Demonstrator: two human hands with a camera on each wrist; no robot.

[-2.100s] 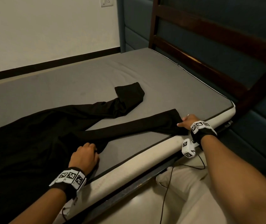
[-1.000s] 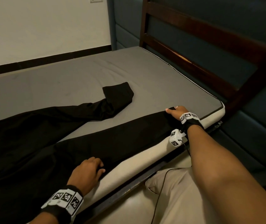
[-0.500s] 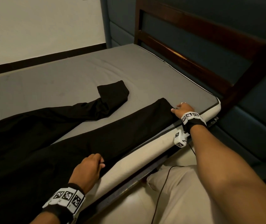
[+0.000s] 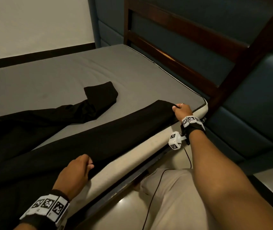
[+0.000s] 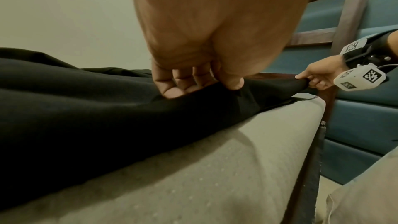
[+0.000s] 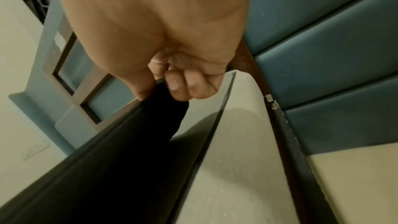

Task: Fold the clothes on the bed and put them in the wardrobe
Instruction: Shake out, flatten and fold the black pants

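Note:
Black trousers [image 4: 32,146] lie spread on the grey mattress [image 4: 66,77]. The near leg [image 4: 115,133] runs taut along the bed's front edge. My right hand [image 4: 180,111] pinches the hem of that leg near the mattress corner; its curled fingers [image 6: 178,86] grip the black cloth [image 6: 129,142]. My left hand [image 4: 77,170] pinches the same leg further left at the edge, thumb and fingers [image 5: 172,84] closed on the fabric [image 5: 86,108]. The far leg [image 4: 99,97] lies slack with its end folded over.
A dark wooden bed frame [image 4: 190,35] rises behind the mattress corner, against padded teal wall panels [image 4: 257,105]. The mattress's cream side [image 4: 140,151] faces me. A thin black cable [image 4: 155,193] hangs across my beige trousers [image 4: 174,205].
The near leg has been pulled straight and flat along the bed edge. My right hand drew the hem rightward toward the corner and has raised it slightly; my left hand stayed gripping the cloth.

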